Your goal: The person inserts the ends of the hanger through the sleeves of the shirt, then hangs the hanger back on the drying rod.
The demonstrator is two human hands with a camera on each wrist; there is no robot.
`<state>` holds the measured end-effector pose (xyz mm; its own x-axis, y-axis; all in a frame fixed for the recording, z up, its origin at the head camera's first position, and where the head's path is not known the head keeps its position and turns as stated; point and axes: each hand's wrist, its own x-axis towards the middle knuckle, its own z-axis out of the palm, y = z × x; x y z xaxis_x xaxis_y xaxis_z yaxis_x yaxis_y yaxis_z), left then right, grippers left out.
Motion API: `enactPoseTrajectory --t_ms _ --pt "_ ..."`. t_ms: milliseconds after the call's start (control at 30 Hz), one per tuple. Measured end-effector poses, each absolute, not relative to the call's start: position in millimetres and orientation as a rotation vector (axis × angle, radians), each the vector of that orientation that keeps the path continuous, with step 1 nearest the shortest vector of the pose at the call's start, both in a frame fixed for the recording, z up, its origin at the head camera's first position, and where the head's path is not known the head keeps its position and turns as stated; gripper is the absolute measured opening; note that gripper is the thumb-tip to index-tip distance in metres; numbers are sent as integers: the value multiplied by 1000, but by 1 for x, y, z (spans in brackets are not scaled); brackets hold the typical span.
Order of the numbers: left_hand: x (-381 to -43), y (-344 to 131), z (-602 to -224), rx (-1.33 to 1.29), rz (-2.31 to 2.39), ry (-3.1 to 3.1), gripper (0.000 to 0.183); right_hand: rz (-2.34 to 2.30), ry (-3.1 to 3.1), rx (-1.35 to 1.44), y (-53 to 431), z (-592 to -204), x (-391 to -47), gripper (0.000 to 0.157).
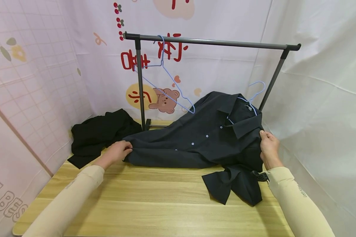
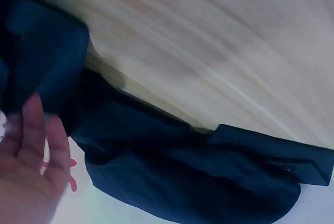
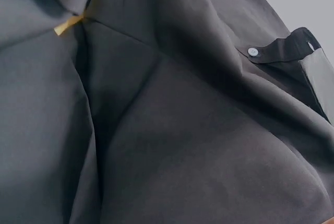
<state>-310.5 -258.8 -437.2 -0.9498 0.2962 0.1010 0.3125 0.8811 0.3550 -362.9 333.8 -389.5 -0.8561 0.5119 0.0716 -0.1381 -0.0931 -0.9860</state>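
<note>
- black shirt (image 1: 203,146) stretches before the rack (image 1: 219,41), its long axis rising from the hem (image 1: 133,159), near the rack's left post, to the collar (image 1: 246,126), near its right post.
- it spans the gap between both hands: rightward from the left fingers, leftward from the right ones.
- right hand (image 1: 270,146) is nearer the collar and the blue hanger (image 1: 250,101) inside, its hook below the rack's bar.
- left hand (image 1: 118,152), before the rack's left post, pinches the hem; forearm slants forward and inward.
- right hand, before the rack's right post, pinches the shoulder edge, thumb uppermost; forearm also leans inward.
- one sleeve (image 1: 246,189) droops onto the table (image 1: 166,200), before the rack's right half.
- other hanger (image 1: 162,63) hangs near the rack's left end.
</note>
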Motion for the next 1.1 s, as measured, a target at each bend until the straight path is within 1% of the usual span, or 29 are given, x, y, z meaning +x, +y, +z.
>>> enactPoseTrajectory --t_ms 100,233,367,533,700,800,900,1100 --pt "-313 -252 -437 -422 -478 -2990 12 1996 -1755 -423 334 -390 -363 20" --pt "-314 -228 -435 -494 -422 -2922 12 1999 -1738 -417 333 -390 -364 21" --pt "-315 -191 -429 -574 -446 -2841 15 1992 -1737 -401 333 -392 -365 21" --pt "-317 -137 -423 -691 -500 -2829 26 1972 -1765 -407 334 -394 -365 23" --pt "-313 -86 -425 -846 -626 -2873 38 1973 -1770 -411 334 -393 -365 23" --pt "-310 -60 -429 -937 -643 -2898 41 1980 -1750 -400 333 -393 -366 24" --pt "-306 -39 -436 -1031 -597 -2891 39 1995 -1728 -392 333 -394 -367 25" --pt "-301 -4 -450 -1203 -406 -2861 27 2001 -1745 -410 332 -394 -367 22"
